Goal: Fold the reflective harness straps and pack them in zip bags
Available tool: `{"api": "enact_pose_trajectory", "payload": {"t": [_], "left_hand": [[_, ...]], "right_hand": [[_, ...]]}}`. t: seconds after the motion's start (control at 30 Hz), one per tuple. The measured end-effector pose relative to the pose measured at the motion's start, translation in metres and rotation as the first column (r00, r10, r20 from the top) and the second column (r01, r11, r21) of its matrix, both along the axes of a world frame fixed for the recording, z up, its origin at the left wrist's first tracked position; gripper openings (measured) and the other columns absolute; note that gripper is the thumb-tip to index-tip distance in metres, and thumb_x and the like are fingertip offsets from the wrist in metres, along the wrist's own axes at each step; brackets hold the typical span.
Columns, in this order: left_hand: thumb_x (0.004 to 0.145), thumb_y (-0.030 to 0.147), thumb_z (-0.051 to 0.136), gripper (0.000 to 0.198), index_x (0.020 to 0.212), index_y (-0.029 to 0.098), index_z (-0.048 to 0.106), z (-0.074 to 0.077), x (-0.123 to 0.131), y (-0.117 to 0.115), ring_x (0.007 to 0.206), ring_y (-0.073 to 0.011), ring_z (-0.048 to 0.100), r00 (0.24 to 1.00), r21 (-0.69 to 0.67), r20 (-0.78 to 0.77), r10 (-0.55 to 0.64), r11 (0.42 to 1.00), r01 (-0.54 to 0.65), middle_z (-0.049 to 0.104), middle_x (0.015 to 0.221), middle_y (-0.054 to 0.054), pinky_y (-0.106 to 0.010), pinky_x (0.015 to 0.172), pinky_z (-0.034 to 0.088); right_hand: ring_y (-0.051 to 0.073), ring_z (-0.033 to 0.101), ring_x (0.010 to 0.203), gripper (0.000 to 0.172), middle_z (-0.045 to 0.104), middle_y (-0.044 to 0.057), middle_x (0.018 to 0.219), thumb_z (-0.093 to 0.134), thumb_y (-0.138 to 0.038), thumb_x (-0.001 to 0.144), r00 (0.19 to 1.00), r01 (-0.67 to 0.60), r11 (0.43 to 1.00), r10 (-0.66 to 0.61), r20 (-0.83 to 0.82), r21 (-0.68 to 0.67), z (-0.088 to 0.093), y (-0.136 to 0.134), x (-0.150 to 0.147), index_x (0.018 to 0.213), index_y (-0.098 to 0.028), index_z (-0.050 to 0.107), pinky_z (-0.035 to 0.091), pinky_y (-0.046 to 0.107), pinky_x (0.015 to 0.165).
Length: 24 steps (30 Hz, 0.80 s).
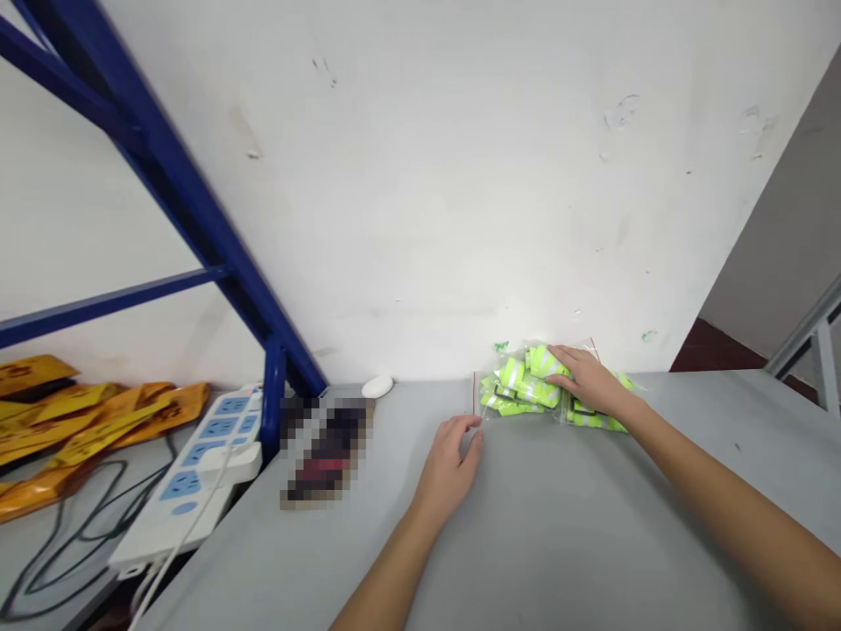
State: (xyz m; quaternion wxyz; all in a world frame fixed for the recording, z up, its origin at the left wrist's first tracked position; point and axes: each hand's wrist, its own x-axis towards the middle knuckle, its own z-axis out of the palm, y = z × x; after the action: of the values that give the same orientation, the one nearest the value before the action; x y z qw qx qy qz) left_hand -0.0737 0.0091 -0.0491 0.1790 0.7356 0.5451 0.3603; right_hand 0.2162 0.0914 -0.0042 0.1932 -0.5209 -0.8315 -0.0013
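Right hand rests on bagged neon strips, left hand beside.

Right hand rests on a clear bag of reflective strips, left hand just beside it.

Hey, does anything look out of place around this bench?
Mainly the lower left: black cables sprawl in loose loops beside the white power strip, next to a messy heap of yellow printed strips. They look untidy rather than damaged.
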Motion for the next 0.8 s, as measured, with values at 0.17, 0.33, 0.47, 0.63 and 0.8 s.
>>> {"api": "enact_pose_trajectory", "payload": {"t": [0.17, 0.33, 0.47, 0.63, 0.8], "left_hand": [[0.092, 0.028, 0.044, 0.041, 0.132, 0.021, 0.046, 0.011, 0.021, 0.000, 0.125, -0.0256, 0.047, 0.950, 0.288, -0.308, 0.045, 0.956, 0.048, 0.049, 0.137, -0.012, -0.045, 0.102, 0.040], [0.087, 0.055, 0.051, 0.061, 0.140, 0.026, 0.040, 0.025, 0.063, 0.039, 0.137, -0.0314, 0.032, 0.815, 0.347, -0.577, 0.062, 0.921, 0.176, 0.037, 0.150, -0.011, -0.057, 0.110, 0.023], [0.084, 0.067, 0.045, 0.068, 0.135, 0.022, 0.046, 0.021, 0.078, 0.068, 0.121, -0.0324, 0.046, 0.857, 0.292, -0.494, 0.145, 0.956, 0.006, 0.054, 0.131, -0.013, -0.060, 0.108, 0.023], [0.083, 0.068, 0.046, 0.063, 0.116, 0.017, 0.059, 0.014, 0.086, 0.072, 0.105, -0.0347, 0.050, 0.854, 0.280, -0.449, 0.262, 0.949, -0.143, 0.057, 0.108, -0.016, -0.062, 0.100, 0.028], [0.086, 0.063, 0.045, 0.056, 0.115, 0.016, 0.058, 0.017, 0.101, 0.079, 0.108, -0.0370, 0.048, 0.834, 0.245, -0.478, 0.276, 0.954, -0.175, 0.056, 0.110, -0.018, -0.067, 0.100, 0.024]], "right_hand": [[0.028, 0.053, 0.120, 0.063, 0.055, 0.012, 0.136, 0.033, -0.061, 0.093, 0.994, 0.019, 0.979, -0.041, -0.102, -0.203, 0.008, -0.004, 0.002, 0.142, -0.020, 0.037, 0.043, 0.039, 0.095], [0.029, 0.055, 0.120, 0.064, 0.052, 0.013, 0.138, 0.039, -0.060, 0.091, 0.990, 0.004, 0.990, -0.023, -0.141, -0.140, 0.000, 0.001, 0.001, 0.141, -0.019, 0.034, 0.043, 0.042, 0.097], [0.029, 0.037, 0.136, 0.058, 0.042, 0.014, 0.146, 0.044, -0.050, 0.093, 0.992, 0.007, 0.982, 0.017, -0.124, 0.188, -0.015, -0.015, 0.019, 0.139, -0.018, 0.035, 0.029, 0.049, 0.110], [0.029, 0.042, 0.131, 0.046, 0.046, 0.015, 0.141, 0.048, -0.037, 0.093, 0.997, 0.033, 0.951, -0.010, -0.075, 0.306, -0.031, -0.054, 0.043, 0.135, -0.019, 0.040, 0.038, 0.049, 0.103], [0.030, 0.040, 0.133, 0.037, 0.045, 0.018, 0.141, 0.051, -0.027, 0.090, 0.994, -0.104, 0.958, 0.108, 0.002, 0.268, -0.041, -0.094, 0.027, 0.125, -0.016, 0.051, 0.037, 0.051, 0.104]]}}
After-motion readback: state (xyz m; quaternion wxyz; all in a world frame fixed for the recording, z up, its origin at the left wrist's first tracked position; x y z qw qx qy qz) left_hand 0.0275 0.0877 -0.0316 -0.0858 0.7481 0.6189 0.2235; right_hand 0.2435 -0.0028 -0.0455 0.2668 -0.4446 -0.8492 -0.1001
